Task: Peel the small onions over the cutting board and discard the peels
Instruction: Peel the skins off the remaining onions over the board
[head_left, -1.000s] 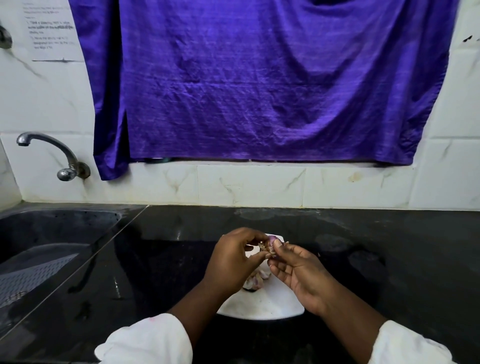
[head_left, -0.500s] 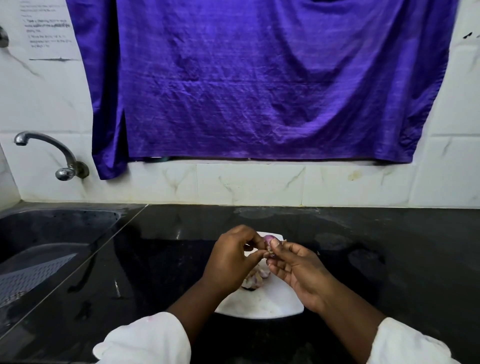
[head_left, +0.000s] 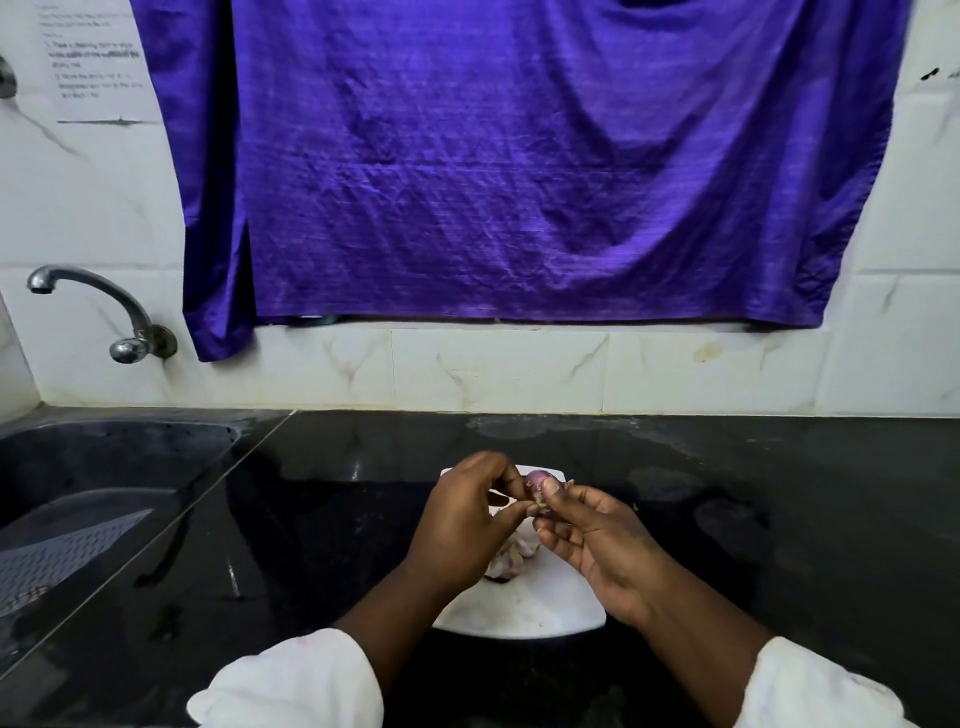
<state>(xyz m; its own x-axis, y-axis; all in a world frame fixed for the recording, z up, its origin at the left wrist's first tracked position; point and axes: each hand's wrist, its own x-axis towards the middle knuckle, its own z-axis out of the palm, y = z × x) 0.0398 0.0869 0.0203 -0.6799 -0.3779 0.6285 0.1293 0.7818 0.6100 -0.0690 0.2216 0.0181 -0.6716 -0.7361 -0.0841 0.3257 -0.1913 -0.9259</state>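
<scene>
A small purple onion (head_left: 537, 479) is held above the white cutting board (head_left: 540, 605), which lies on the black counter. My right hand (head_left: 592, 535) grips the onion between thumb and fingers. My left hand (head_left: 467, 514) pinches at a strip of its papery skin on the onion's left side. Under my hands, pale onions or peels (head_left: 506, 564) lie on the board; I cannot tell which, as my left hand partly hides them.
A dark sink (head_left: 104, 499) with a metal tap (head_left: 98, 306) sits at the left. The black counter (head_left: 753, 519) extends to the right. Behind it is a white tiled wall with a purple cloth (head_left: 519, 171) hanging over it.
Both hands stay over the board with the onion between them. The fingers have shifted slightly on the onion, which now shows more of its purple top.
</scene>
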